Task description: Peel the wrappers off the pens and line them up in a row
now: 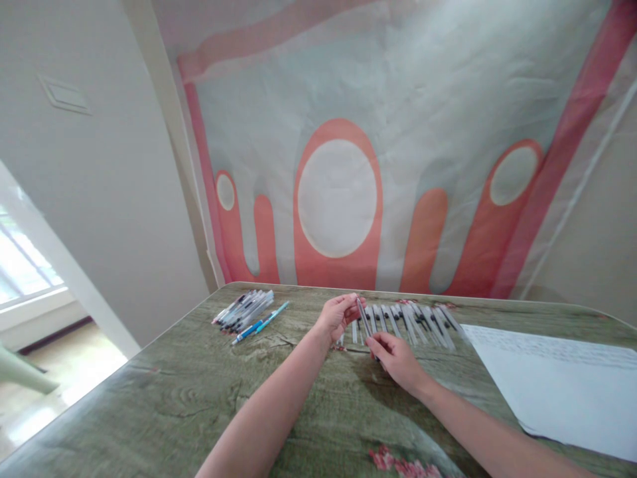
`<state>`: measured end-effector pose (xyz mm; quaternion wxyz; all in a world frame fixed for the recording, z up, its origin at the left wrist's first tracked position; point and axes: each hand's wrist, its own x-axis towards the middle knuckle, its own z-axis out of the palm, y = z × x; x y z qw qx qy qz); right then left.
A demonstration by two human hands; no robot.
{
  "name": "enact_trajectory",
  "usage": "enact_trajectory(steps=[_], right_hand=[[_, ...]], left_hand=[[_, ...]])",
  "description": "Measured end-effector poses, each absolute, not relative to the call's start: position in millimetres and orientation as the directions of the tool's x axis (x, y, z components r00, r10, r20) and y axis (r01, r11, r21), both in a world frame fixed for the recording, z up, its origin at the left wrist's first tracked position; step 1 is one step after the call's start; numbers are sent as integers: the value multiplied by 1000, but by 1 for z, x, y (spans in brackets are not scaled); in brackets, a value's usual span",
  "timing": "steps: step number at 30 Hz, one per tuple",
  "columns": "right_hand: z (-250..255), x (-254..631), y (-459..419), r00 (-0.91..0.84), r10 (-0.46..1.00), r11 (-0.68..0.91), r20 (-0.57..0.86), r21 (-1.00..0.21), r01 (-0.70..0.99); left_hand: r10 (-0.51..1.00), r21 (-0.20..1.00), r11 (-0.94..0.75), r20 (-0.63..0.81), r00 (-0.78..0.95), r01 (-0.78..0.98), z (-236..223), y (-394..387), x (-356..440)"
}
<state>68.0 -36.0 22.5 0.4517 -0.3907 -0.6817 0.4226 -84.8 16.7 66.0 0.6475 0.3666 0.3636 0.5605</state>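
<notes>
A slim pen [363,317] is held at a tilt above the table, between my two hands. The fingers of my left hand [339,315] pinch its upper end. Closed round its lower end is my right hand [395,357], where something dark shows under the fingers. Just behind and to the right of the hands lies a row of several clear pens [432,326] with black parts, set side by side. To the left, a pile of pens [247,311] rests on the table, with a blue pen [247,332] and a light-blue pen [273,317] beside it.
White paper sheets [572,392] with handwriting along the top lie at the right of the wood-patterned table [174,392]. Behind the table's far edge hangs a pink and grey printed sheet [338,272]. A window [24,245] is at the far left.
</notes>
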Motion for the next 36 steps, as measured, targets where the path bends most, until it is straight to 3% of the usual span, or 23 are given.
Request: enact_trajectory(steps=[11, 19, 23, 25, 27, 29, 36], right_hand=[[22, 68, -36, -299, 921, 311, 250, -934, 174], [18, 67, -31, -303, 919, 318, 251, -927, 198], [19, 68, -35, -364, 892, 374, 269, -891, 258], [19, 68, -37, -386, 879, 401, 280, -872, 282], [19, 68, -37, -373, 884, 400, 282, -869, 292], [19, 68, -37, -366, 889, 393, 275, -869, 300], [16, 67, -36, -378, 887, 391, 265, -866, 311]], left_hand=[[993, 914, -22, 67, 97, -405, 53, 24, -87], [998, 941, -24, 41, 44, -337, 47, 28, -87], [993, 934, -107, 87, -74, -341, 50, 37, -100], [975, 964, -183, 152, -163, -192, 49, 44, -115], [953, 971, -172, 207, -223, 168, 45, 49, -133], [941, 881, -90, 229, -250, 465, 37, 53, -150], [926, 709, -10, 273, -262, 705, 14, 49, -162]])
